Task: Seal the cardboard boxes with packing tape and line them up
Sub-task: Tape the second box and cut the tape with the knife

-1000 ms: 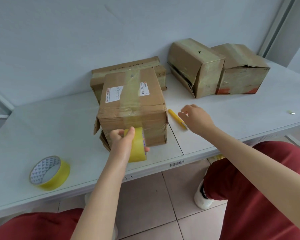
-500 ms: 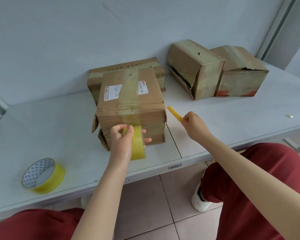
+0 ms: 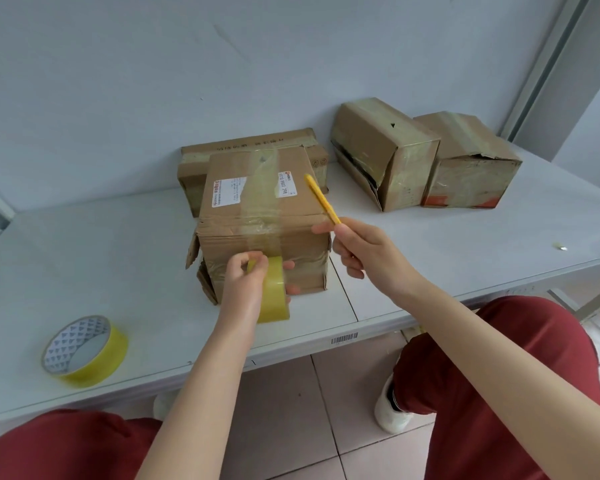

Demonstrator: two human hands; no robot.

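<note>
The nearest cardboard box sits on the white desk close to its front edge, directly ahead of the person. A band of clear tape runs over its top and down the front face. The left hand has its fingers and thumb curled round a yellow tape roll, held upright against the lower part of that front face, where the band ends. The right hand hovers just right of the box, pinching a slim yellow cutter between thumb and fingers. The tool slants up and to the left over the box's top right edge. It looks like a small utility knife, though its tip is too blurred to be sure.

A flatter box lies right behind the near one, against the wall. Two more taped boxes stand side by side, touching, at the back right of the desk. A second tape roll lies on its side near the front left edge, well apart from the hands.
</note>
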